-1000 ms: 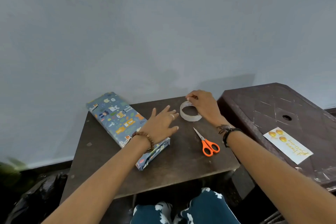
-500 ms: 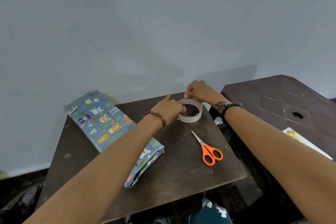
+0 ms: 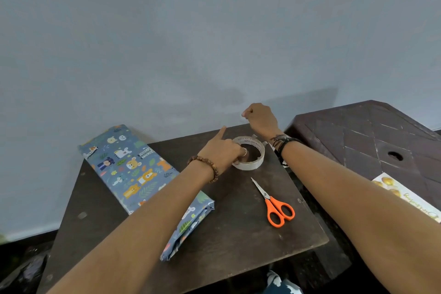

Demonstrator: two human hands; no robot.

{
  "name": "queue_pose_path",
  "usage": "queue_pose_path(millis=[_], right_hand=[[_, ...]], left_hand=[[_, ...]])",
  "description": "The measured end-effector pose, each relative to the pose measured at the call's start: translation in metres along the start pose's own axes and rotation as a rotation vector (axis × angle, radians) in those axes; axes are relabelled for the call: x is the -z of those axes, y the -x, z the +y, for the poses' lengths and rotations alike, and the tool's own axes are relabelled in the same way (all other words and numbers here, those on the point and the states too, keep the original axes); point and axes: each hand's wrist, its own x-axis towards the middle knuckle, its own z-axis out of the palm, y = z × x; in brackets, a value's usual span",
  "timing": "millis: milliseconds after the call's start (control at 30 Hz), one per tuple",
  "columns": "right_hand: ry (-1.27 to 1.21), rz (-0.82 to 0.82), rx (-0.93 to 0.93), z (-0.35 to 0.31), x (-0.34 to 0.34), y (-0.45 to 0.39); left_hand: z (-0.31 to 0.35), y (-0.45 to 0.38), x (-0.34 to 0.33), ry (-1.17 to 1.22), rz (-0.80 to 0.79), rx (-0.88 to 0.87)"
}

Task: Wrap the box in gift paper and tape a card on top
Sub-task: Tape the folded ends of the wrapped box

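Note:
A long box wrapped in blue animal-print gift paper lies diagonally on the dark wooden table, partly under my left forearm. A roll of clear tape lies flat at the table's far right. My left hand grips the roll's near-left rim, fingers in its hole, index finger pointing away. My right hand is raised above and behind the roll, fingers pinched together as if on the tape's end; the strip itself is too faint to make out. A white card with gold print lies on the side table.
Orange-handled scissors lie shut on the table to the right of the box, blades pointing away. A dark plastic side table with a hole in its top stands at the right. A grey wall rises right behind both tables.
My left hand left the wrapped box and took hold of the tape roll. My right hand has lifted off the roll's far rim, up and back, with its fingers pinched.

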Motion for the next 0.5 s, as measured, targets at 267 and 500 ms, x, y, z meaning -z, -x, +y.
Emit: queue_pose_path(millis=[267,500], right_hand=[[-0.538,0.023,-0.021,-0.037,0.028,0.030],[-0.898,0.095,-0.146,-0.060,0.031,0.120]], left_hand=[[0.005,0.017,0.007,0.217,-0.012,0.087],[-0.012,0.100,0.021,0.522,-0.013,0.240]])
